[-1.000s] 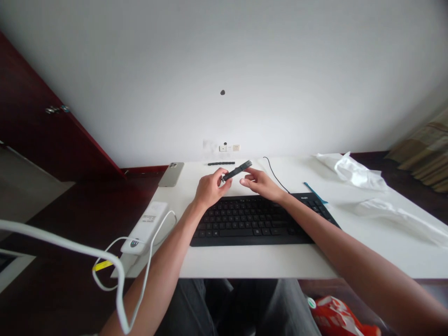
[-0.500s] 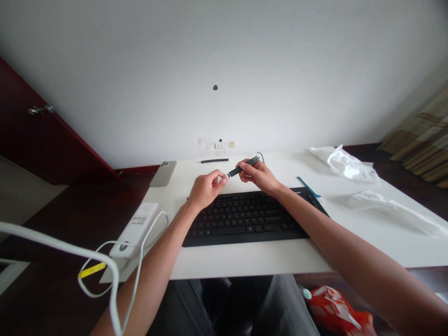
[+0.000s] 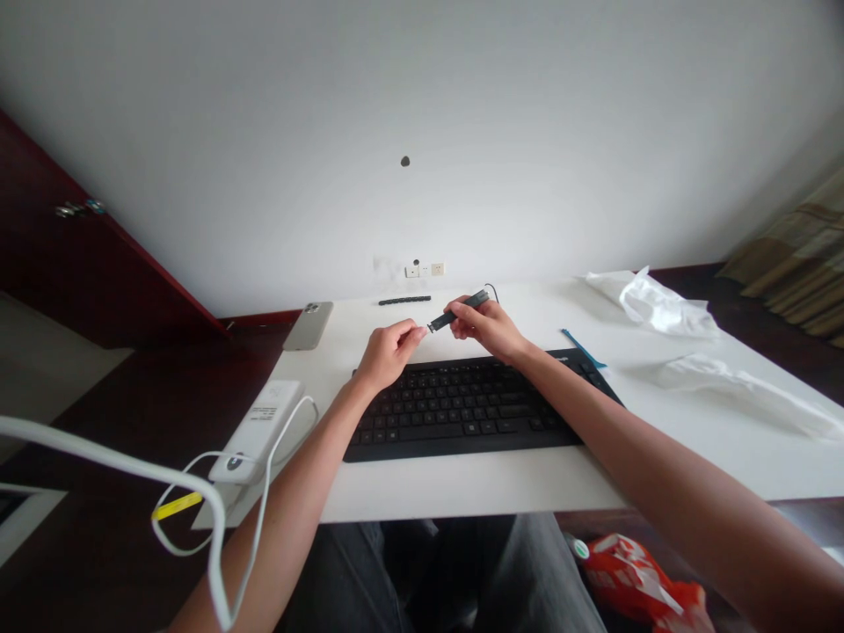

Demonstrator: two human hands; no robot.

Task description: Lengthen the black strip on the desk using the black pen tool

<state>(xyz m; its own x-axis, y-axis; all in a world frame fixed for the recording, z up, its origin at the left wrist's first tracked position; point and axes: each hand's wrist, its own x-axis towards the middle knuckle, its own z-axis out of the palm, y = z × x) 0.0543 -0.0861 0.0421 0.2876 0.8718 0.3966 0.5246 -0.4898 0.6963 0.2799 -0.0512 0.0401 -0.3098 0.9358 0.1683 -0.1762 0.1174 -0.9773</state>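
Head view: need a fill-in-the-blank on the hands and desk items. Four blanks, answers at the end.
1. The slim dark device is gripped by the person's ____ hand.
2. The keyboard on the table is ____ in colour.
3. The phone lies with its camera side facing ____.
4. The thin stick by the keyboard's far right corner is coloured ____.

Missing words: right; black; up; blue.

The slim black piece (image 3: 441,322) and the keyboard (image 3: 428,432) both look like matt plastic to me. The tabletop (image 3: 475,488) is smooth; over there, the far wrapping (image 3: 665,303) is thin, crinkled film — faintly glossy — and the door handle (image 3: 72,210) shines like metal.
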